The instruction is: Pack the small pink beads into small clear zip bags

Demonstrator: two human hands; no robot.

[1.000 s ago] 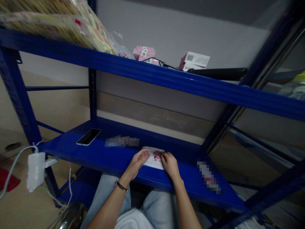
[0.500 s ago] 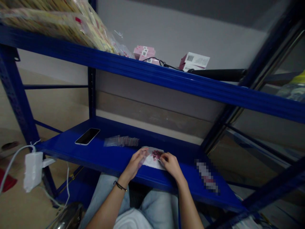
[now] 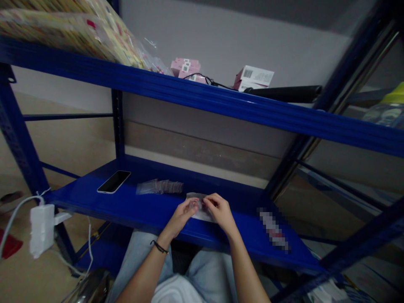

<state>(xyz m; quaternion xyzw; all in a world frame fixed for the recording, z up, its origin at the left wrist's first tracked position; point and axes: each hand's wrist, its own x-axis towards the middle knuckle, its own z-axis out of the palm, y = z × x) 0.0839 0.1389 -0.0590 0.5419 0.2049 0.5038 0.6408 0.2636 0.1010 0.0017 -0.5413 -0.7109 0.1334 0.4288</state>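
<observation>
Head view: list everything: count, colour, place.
Sheet: 1, white, under hands
Small bag: 1, clear, left fingers
Pieces: uncountable, reddish, right fingertips
Flat bags: several, clear, right of phone
Phone: 1, black, shelf left
Pixelated patch: 1, whitish, shelf right
Big bag: 1, yellowish, top left
Boxes: several, pink and white, top middle
Cable: 1, black, beside boxes
Tube: 1, black, top right
Jar: 1, clear, far right
Power strip: 1, white, lower left
Rack: 1, blue, throughout
Jeans: 1, blue, below
Bracelet: 1, black, left wrist
Left hand, right hand: 2, bare, over sheet

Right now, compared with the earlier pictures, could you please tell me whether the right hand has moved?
Yes; judged against the phone on the blue shelf, the right hand has moved left, closer to the left hand.
</observation>
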